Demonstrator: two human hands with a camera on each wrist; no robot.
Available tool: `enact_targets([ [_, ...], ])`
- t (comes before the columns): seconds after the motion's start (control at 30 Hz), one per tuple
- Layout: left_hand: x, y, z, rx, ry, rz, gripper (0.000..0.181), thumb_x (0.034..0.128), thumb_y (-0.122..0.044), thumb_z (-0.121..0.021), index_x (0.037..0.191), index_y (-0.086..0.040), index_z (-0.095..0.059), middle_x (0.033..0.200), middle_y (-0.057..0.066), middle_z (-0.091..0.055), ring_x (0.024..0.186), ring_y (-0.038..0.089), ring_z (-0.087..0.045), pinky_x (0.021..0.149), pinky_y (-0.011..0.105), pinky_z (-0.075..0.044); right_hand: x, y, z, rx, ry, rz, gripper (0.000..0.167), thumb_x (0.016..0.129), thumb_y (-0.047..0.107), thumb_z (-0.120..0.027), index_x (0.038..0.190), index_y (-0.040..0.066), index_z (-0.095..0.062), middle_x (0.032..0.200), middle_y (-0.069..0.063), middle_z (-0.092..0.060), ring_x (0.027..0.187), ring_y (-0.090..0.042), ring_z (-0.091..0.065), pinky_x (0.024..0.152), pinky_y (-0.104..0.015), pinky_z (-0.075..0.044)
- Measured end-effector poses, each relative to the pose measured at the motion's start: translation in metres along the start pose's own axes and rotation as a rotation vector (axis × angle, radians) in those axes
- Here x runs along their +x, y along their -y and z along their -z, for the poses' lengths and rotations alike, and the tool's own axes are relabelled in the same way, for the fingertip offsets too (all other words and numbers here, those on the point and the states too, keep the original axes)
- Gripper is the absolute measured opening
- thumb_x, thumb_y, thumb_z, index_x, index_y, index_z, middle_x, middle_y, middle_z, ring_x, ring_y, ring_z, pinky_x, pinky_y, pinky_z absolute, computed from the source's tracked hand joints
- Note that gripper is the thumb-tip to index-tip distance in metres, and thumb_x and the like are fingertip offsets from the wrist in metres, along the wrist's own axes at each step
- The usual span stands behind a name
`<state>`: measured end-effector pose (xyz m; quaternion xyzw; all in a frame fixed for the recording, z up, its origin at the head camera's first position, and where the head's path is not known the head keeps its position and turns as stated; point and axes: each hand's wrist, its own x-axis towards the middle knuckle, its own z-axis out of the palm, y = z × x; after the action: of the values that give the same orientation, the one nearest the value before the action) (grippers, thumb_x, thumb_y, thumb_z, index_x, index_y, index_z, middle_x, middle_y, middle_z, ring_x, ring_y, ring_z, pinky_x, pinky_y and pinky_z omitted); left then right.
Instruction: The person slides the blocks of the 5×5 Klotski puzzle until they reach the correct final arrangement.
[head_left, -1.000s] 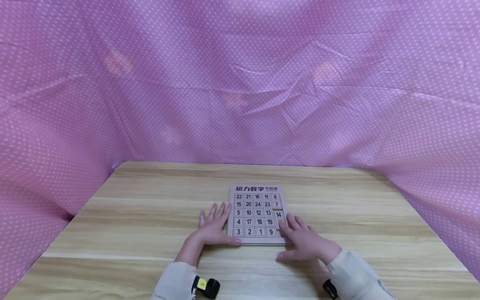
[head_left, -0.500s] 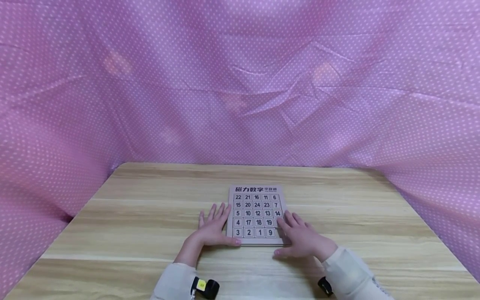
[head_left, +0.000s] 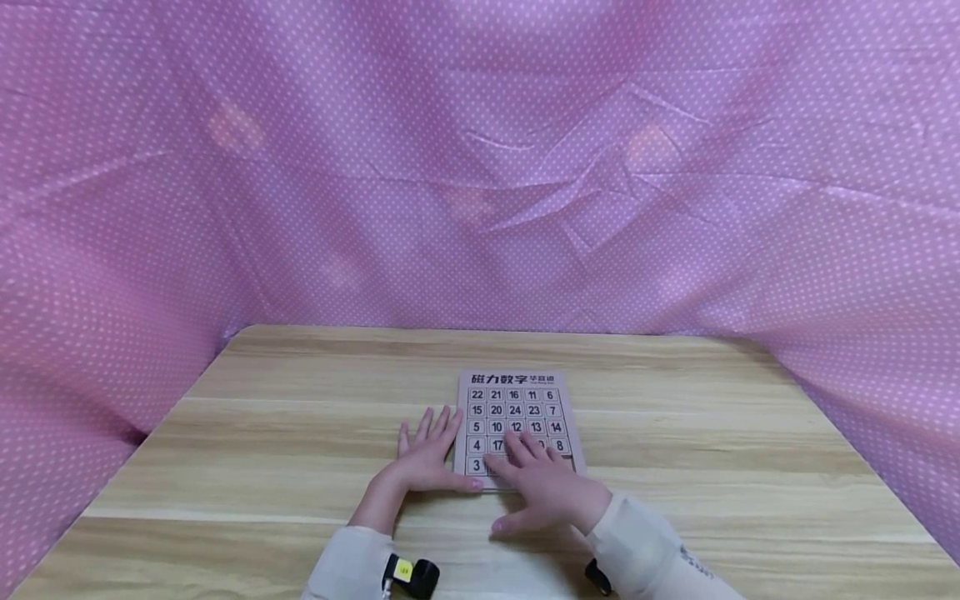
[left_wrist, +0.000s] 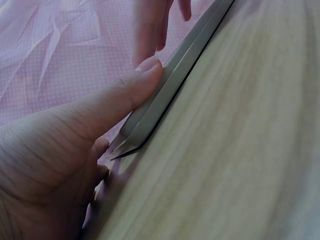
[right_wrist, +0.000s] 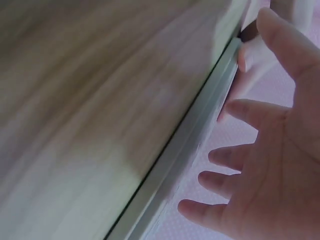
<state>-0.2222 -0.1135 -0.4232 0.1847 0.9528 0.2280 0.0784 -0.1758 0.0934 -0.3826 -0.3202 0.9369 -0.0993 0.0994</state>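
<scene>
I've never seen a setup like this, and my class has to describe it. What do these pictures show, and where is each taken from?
There is no machine: these are a person's bare left hand and bare right hand, in pale cloth sleeves. The wide picture comes from a head camera looking forward and down; the two close ones come from small black wrist cameras. On the light wood-grained table lies a flat, pale grey rectangular puzzle board with square numbered tiles. The left hand rests at its near-left corner, thumb touching the edge. The right hand spreads over the lower rows; contact is hard to judge. Neither hand grips anything.
</scene>
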Motion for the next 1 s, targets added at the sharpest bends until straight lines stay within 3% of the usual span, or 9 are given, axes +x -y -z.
enact_targets([
  [0.23, -0.003, -0.003, -0.001, 0.013, -0.007, 0.001, 0.111, 0.0553, -0.068, -0.061, 0.139, -0.012, -0.014, 0.142, 0.013, -0.007, 0.127, 0.033, 0.005, 0.093, 0.056, 0.012, 0.002, 0.006, -0.006, -0.053, 0.016, 0.015, 0.081, 0.068, 0.063, -0.054, 0.135, 0.024, -0.030, 0.140, -0.018, -0.013, 0.125, -0.038, -0.010, 0.090, -0.061, -0.018],
  [1.0, -0.005, -0.006, -0.005, -0.008, -0.017, 0.014, 0.114, 0.0527, -0.069, -0.061, 0.139, -0.014, -0.012, 0.142, 0.011, -0.005, 0.127, 0.032, 0.007, 0.093, 0.054, 0.013, -0.017, -0.013, 0.000, 0.021, 0.065, -0.006, 0.081, 0.068, 0.061, -0.055, 0.135, 0.022, -0.031, 0.140, -0.019, -0.012, 0.125, -0.040, -0.007, 0.090, -0.062, -0.016],
])
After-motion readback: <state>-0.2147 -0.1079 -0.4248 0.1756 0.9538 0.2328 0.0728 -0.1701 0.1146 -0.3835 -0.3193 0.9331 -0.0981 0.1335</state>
